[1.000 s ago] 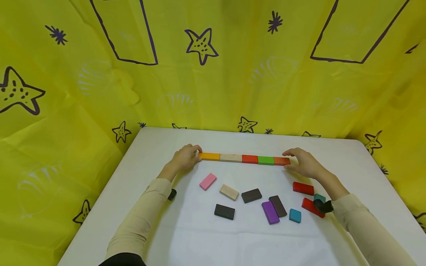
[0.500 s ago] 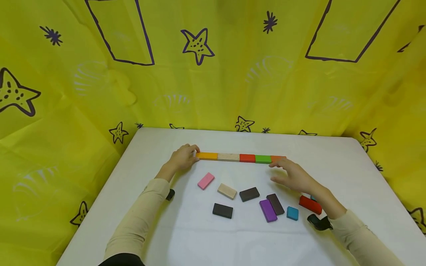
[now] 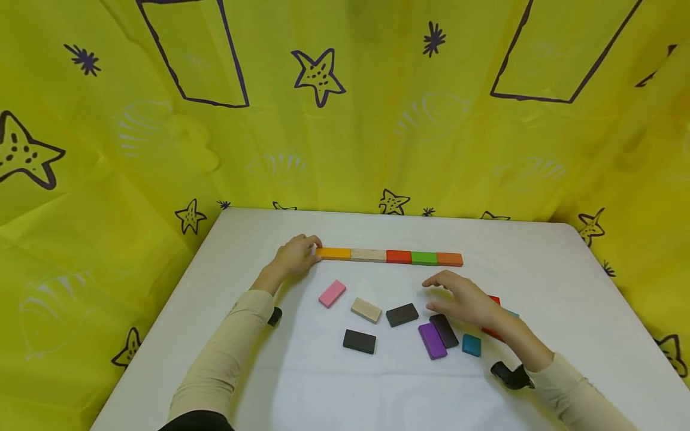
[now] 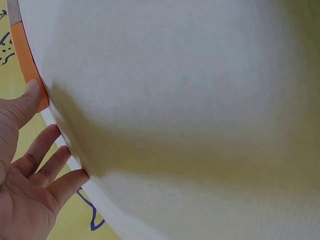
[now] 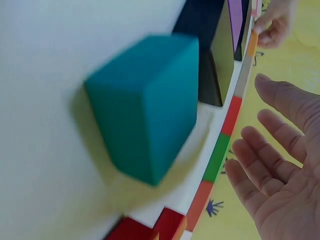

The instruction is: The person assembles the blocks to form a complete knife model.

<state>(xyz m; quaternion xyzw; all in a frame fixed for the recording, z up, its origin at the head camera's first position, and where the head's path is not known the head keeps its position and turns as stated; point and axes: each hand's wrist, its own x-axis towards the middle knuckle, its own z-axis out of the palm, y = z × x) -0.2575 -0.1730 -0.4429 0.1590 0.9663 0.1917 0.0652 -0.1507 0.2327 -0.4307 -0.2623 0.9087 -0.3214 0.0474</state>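
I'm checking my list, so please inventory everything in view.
Row blocks: 5, amber, pale, red, green, orange from left, end to end, farthest
Pink block: 1, pink, left
Loose pale block: 1, pale, centre
Dark blocks: 3, blackish, centre
Purple block: 1, purple, centre
Teal blocks: 2, teal, right, one mostly hidden
Loose red blocks: apparently 2, red, right, partly hidden
Table: 1, white, underneath
Backdrop: 1, yellow, behind
Wrist devices: 2, black, at wrists
Dark shape: 1, black, bottom edge
Sleeves: 2, beige, on arms
Left hand: 1, pinching amber block
Right hand: 1, empty, centre-right

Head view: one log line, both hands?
left hand: pinches amber block | right hand: empty, near dark brown block beside purple block | block row: five, end to end
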